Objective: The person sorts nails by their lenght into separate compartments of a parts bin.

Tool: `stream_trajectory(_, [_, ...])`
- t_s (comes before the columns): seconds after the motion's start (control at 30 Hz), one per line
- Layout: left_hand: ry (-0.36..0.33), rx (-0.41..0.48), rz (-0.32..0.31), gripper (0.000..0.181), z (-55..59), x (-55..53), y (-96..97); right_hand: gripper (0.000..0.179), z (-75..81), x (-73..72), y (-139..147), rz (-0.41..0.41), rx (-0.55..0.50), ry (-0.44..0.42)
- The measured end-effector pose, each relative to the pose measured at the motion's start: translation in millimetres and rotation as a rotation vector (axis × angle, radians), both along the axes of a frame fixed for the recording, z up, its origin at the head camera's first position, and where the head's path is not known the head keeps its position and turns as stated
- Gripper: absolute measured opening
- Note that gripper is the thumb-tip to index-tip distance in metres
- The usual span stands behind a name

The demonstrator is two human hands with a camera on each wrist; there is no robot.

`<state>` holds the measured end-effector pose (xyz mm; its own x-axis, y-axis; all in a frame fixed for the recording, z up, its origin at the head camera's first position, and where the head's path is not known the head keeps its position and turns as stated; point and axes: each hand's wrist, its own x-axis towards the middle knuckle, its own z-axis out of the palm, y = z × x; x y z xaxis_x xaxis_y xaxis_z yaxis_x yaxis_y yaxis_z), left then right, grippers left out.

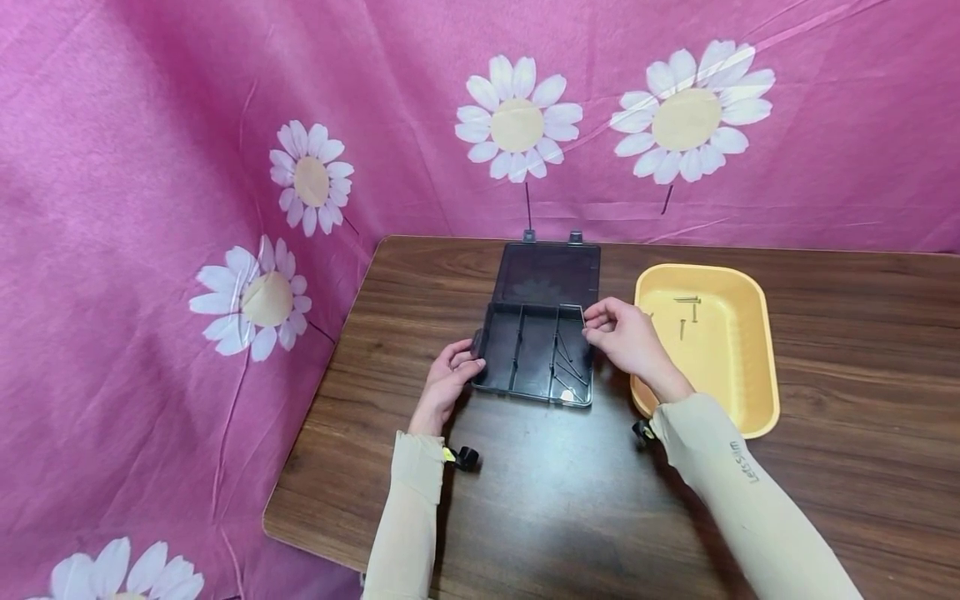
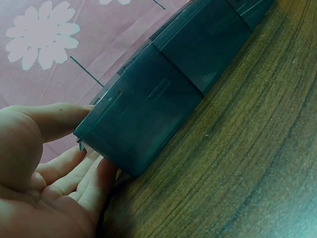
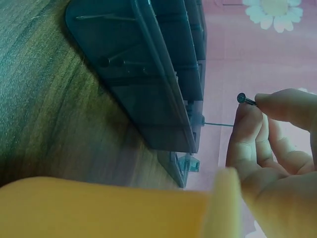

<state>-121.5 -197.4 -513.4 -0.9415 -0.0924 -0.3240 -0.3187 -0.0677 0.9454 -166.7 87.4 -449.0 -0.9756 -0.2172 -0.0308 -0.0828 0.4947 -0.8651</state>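
A dark translucent compartment box (image 1: pixel 498 354) lies on the table with its lid (image 1: pixel 547 271) folded back. Its three long compartments run side by side, and several screws (image 1: pixel 566 358) lie in the right one. At the box's left side, my left hand (image 1: pixel 442 385) holds the wall, thumb at the rim and fingers against the outside in the left wrist view. My right hand (image 1: pixel 633 342) pinches a screw (image 3: pixel 241 98) between thumb and finger, head showing, close by the right wall's back corner. A yellow tray (image 1: pixel 765 358) stands just right of this hand, with several screws (image 1: pixel 694 312) inside.
The brown wooden table (image 1: pixel 525 517) has its left edge beyond my left arm. A pink cloth (image 1: pixel 412 100) with white flowers hangs behind and to the left. The yellow tray's near left wall lies beneath my right wrist.
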Motion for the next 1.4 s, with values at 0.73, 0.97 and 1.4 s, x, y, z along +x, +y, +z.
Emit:
stream_trajectory(0.73, [-0.015,0.017,-0.049,0.052,18.5,4.4,2.0,0.024,-8.0,-0.3,-6,-0.019,0.162,0.008])
stream_trajectory(0.97, [-0.008,0.024,-0.035,0.053,3.8,0.7,-0.4,0.024,-8.7,1.1,-7,-0.028,0.196,0.057])
stream_trajectory(1.4, [0.012,0.026,0.023,0.048,-7.4,-1.2,0.1,0.017,-5.5,1.8,-2,-0.07,0.165,0.121])
